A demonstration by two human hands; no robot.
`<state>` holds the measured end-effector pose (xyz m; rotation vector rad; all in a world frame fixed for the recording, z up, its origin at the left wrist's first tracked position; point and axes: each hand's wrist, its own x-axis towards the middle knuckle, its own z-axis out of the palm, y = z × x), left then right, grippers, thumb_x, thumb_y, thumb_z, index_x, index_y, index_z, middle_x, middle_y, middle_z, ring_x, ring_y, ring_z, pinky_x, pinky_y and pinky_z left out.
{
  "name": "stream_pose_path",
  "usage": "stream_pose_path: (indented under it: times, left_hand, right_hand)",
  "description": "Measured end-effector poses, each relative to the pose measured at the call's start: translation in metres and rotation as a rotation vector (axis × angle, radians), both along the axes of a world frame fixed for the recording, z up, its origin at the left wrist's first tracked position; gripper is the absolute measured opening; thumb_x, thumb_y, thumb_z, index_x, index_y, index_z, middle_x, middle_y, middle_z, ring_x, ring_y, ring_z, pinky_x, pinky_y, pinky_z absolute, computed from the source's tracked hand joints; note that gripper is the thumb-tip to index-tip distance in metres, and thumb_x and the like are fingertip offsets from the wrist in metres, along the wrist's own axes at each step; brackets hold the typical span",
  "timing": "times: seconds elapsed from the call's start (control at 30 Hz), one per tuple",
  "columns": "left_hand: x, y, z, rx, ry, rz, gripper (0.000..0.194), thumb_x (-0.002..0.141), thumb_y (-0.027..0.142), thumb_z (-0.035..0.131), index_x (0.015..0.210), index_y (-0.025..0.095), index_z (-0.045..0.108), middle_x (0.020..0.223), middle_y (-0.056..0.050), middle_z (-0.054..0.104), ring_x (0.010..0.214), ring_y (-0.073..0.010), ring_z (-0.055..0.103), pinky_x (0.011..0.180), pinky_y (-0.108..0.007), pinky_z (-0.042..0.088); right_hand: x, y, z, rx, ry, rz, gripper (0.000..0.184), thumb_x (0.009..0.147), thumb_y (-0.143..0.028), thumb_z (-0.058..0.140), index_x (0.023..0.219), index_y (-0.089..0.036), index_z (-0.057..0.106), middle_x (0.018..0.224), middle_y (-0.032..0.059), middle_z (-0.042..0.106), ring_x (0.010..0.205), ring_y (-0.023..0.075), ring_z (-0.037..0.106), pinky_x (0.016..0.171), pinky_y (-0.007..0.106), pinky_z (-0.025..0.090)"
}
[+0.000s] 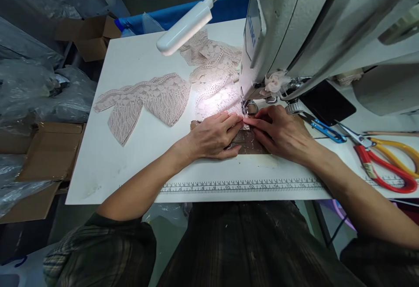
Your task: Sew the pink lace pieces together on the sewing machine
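Centrally, a pale pink lace piece [216, 97] is lying on the white tabletop [137, 169] beside the head of the sewing machine [278, 29], its near end reaching the presser foot [250, 108]. Its long axis is running away from the person, from the foot toward the far edge, where the lace is bunching in loose folds. The material is showing a floral openwork mesh with scalloped borders; under the white lamp [185, 27] its middle is glowing nearly white. The left hand [218, 134] is resting on the near part of the lace, fingers extended and thumb standing apart, without clenching. The right hand [281, 130] is bending over the brown plate [253, 145], its index fingertip meeting the left fingertips at the lace; whether it is pinching the fabric cannot be told. To the left, a second lace piece [163, 97] is lying flat, its scalloped band stretching sideways and two pointed, wavy-textured panels pointing toward the person.
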<state>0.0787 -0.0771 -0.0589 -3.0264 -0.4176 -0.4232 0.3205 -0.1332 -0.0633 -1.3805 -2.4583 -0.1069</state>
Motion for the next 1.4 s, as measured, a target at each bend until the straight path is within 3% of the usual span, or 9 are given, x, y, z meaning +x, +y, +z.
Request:
stream_pose_path:
  times: [0.13, 0.37, 0.53, 0.77, 1.1, 1.27, 1.4]
  left_hand:
    - [0.001, 0.004, -0.001, 0.006, 0.015, 0.008, 0.055, 0.099, 0.047, 0.047, 0.130, 0.002, 0.057, 0.124, -0.020, 0.061, 0.109, -0.0301, 0.063, 0.098, -0.047, 0.056]
    - [0.002, 0.007, -0.003, -0.011, 0.025, 0.020, 0.059, 0.101, 0.048, 0.044, 0.132, -0.001, 0.053, 0.128, -0.023, 0.060, 0.115, -0.0327, 0.061, 0.102, -0.050, 0.055]
    - [0.003, 0.011, 0.004, -0.056, 0.060, 0.035, 0.054, 0.101, 0.045, 0.044, 0.133, 0.002, 0.052, 0.130, -0.022, 0.058, 0.115, -0.0316, 0.061, 0.101, -0.050, 0.054]
    - [0.005, 0.020, 0.010, -0.072, 0.135, 0.035, 0.060, 0.100, 0.053, 0.045, 0.129, 0.001, 0.054, 0.127, -0.023, 0.057, 0.115, -0.0330, 0.060, 0.098, -0.046, 0.054]
    - [0.004, 0.028, 0.006, -0.058, 0.084, 0.028, 0.060, 0.097, 0.058, 0.047, 0.127, 0.006, 0.054, 0.121, -0.020, 0.059, 0.107, -0.0316, 0.060, 0.095, -0.049, 0.053]
    - [0.004, 0.029, 0.002, -0.014, 0.058, 0.045, 0.062, 0.096, 0.060, 0.046, 0.126, 0.007, 0.055, 0.119, -0.019, 0.059, 0.105, -0.0312, 0.060, 0.093, -0.048, 0.053]
    - [0.004, 0.030, -0.003, -0.014, 0.000, 0.021, 0.057, 0.096, 0.054, 0.049, 0.127, 0.007, 0.054, 0.120, -0.021, 0.059, 0.105, -0.0319, 0.061, 0.090, -0.051, 0.055]
  right_hand:
    - [-0.002, -0.001, 0.000, -0.002, -0.032, -0.051, 0.041, 0.102, -0.035, 0.043, 0.131, -0.024, 0.070, 0.107, 0.0146, 0.066, 0.089, 0.0250, 0.057, 0.068, 0.033, 0.041]
    - [-0.002, -0.004, 0.001, 0.003, 0.037, -0.006, 0.038, 0.102, -0.034, 0.045, 0.126, -0.025, 0.073, 0.112, 0.0145, 0.066, 0.097, 0.0260, 0.056, 0.076, 0.035, 0.045]
    - [-0.004, -0.001, 0.002, -0.006, -0.045, -0.025, 0.039, 0.102, -0.032, 0.044, 0.130, -0.025, 0.069, 0.112, 0.0146, 0.065, 0.100, 0.0270, 0.053, 0.074, 0.035, 0.041]
    - [-0.009, -0.001, 0.005, -0.053, -0.125, -0.091, 0.040, 0.101, -0.031, 0.042, 0.130, -0.025, 0.067, 0.115, 0.0165, 0.062, 0.100, 0.0288, 0.051, 0.070, 0.034, 0.036]
    - [-0.020, -0.006, 0.004, -0.086, -0.163, -0.202, 0.041, 0.100, -0.030, 0.041, 0.134, -0.025, 0.063, 0.125, 0.0181, 0.057, 0.104, 0.0307, 0.051, 0.071, 0.037, 0.040]
    - [-0.015, -0.008, -0.007, -0.041, -0.057, -0.188, 0.041, 0.100, -0.032, 0.043, 0.134, -0.026, 0.065, 0.123, 0.0177, 0.058, 0.104, 0.0319, 0.053, 0.077, 0.043, 0.047]
    - [-0.003, -0.005, -0.015, -0.037, 0.137, -0.171, 0.041, 0.101, -0.032, 0.043, 0.131, -0.022, 0.068, 0.117, 0.0173, 0.060, 0.092, 0.0257, 0.059, 0.077, 0.041, 0.050]
